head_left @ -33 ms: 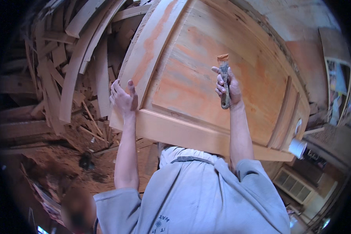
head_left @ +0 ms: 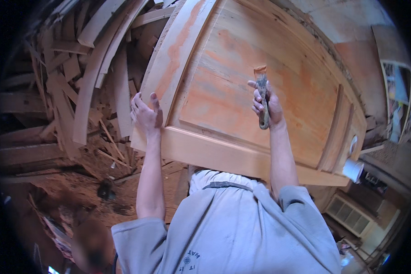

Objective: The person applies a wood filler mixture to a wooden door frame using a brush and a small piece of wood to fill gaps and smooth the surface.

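Observation:
A worn paintbrush (head_left: 262,100) stands almost upright in my right hand (head_left: 273,106), its bristle end coated in orange-brown filler or paint. Behind and below it lies a large panelled wooden door (head_left: 223,98), with orange smears across its centre panel and left-hand frame piece. My left hand (head_left: 147,114) is at the door's near left corner, fingers spread and thumb raised, with nothing in it. Whether its fingers touch the door's edge I cannot tell.
Long curved wood offcuts (head_left: 93,82) are heaped left of the door, above a floor (head_left: 169,178) strewn with sawdust. A white cup-shaped container (head_left: 353,170) sits by the door's near right corner. A louvred unit (head_left: 349,213) stands at lower right. Part of another person (head_left: 93,244) shows, blurred, at lower left.
The view has shifted very slightly, so the door and container appear a little farther right and lower. Both hands keep their poses, the paintbrush still in my right one.

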The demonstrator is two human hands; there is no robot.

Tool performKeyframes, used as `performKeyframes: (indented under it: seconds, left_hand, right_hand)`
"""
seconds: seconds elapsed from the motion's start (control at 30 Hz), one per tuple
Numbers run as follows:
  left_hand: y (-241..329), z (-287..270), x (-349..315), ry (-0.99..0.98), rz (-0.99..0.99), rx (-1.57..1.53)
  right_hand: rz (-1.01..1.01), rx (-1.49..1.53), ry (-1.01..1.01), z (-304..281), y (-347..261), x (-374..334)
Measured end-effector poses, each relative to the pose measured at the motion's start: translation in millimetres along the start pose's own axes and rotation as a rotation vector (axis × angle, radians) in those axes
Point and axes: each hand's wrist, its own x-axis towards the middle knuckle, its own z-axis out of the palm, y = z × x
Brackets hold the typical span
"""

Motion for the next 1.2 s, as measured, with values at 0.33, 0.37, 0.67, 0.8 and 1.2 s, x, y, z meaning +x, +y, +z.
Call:
performKeyframes:
  seconds: [0.33,0.37,0.67,0.8,1.2]
  left_hand:
    - [19.2,-3.2,-13.2,0.239,-0.012,-0.097]
    - [24.7,-2.2,-17.6,0.313,0.033,-0.152]
    - [141.4,-73.1,-79.3,0.308,0.397,-0.574]
    - [134.0,-117.6,-161.7,0.051,0.804,-0.476]
    - [32.9,-114.2,-602.4,-0.641,0.399,-0.536]
  right_hand:
    - [-0.058,0.088,0.129,-67.6,78.1,-179.6]
    - [-0.056,0.089,0.149,-69.8,77.9,-191.6]
    - [-0.031,-0.005,0.088,-96.7,95.0,-267.9]
    - [-0.075,0.029,0.033,-115.5,103.4,-319.5]
    - [-0.288,0.332,0.325,-309.5,177.3,-584.3]
